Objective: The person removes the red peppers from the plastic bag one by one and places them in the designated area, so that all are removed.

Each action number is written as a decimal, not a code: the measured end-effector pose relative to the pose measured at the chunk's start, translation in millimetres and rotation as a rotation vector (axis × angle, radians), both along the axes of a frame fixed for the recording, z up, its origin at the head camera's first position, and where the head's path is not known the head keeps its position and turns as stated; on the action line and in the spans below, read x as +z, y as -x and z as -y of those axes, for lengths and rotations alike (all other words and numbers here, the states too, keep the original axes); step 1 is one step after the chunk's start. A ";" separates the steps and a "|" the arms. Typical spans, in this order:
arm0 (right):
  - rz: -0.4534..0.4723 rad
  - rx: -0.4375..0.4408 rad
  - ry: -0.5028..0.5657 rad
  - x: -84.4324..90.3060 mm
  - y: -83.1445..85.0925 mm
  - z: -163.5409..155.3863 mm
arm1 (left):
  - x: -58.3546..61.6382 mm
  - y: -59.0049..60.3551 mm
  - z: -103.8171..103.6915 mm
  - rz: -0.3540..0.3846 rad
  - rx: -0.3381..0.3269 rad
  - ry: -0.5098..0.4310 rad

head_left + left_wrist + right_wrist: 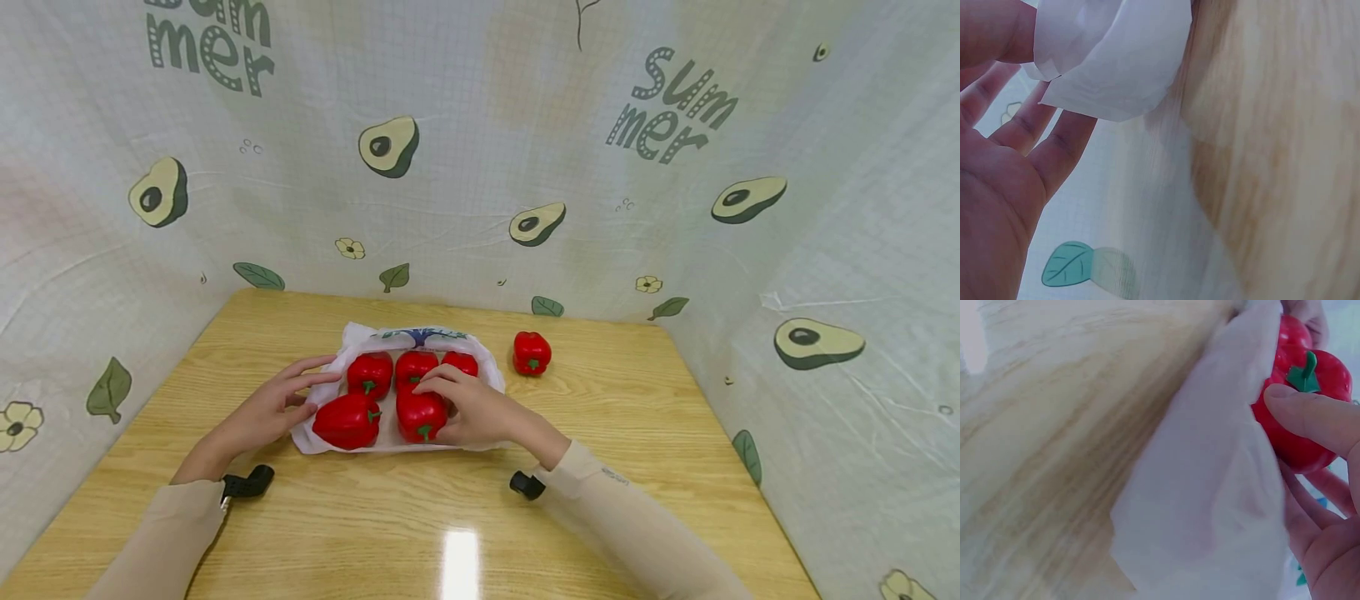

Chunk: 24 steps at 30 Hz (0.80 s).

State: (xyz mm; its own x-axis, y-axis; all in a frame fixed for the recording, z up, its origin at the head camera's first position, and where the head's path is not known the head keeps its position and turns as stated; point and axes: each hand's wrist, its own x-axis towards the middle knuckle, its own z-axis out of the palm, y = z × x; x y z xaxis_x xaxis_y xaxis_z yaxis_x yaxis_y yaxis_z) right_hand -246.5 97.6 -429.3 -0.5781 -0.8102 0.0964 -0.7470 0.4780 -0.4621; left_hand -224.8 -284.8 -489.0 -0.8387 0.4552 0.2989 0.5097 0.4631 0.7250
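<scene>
A white bag (358,338) with a printed tree design lies opened on the table, with several red bell peppers in it. My right hand (476,407) grips the front right bell pepper (420,417); in the right wrist view the thumb presses beside the green stem of this bell pepper (1300,422), the other fingers behind it. On the other side, my left hand (273,404) rests at the bag's left edge, fingers spread and relaxed. Close to it lies a large bell pepper (347,422). White bag material (1116,69) overlaps the left fingertips in the left wrist view.
Another red bell pepper (532,353) stands outside the bag, to its right. The wooden table (360,525) ends at a patterned curtain (465,175) behind and on both sides. Wrist straps with black camera mounts sit at both cuffs.
</scene>
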 end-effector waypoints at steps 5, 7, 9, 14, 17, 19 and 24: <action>-0.031 -0.003 0.038 7.3 1.4 -6.1 | 0.2 0.1 0.0 -0.014 -0.003 0.002; -0.057 0.000 0.048 10.4 2.0 -9.6 | 0.2 0.2 -0.1 -0.019 -0.005 0.001; -0.078 -0.006 0.055 14.0 2.4 -13.6 | 0.2 0.3 -0.1 -0.019 -0.007 -0.002; -0.067 -0.045 0.058 24.4 3.4 -26.6 | -0.3 0.4 -0.4 -0.007 -0.004 -0.006; -0.058 -0.076 0.059 29.8 4.4 -36.5 | -0.7 0.4 -0.6 0.003 0.000 -0.007; -0.070 -0.099 0.058 33.2 5.1 -43.9 | -0.9 0.3 -0.7 0.011 0.003 -0.009; -0.076 -0.148 0.084 41.0 7.5 -65.2 | -0.6 -0.3 -0.9 0.015 0.005 -0.012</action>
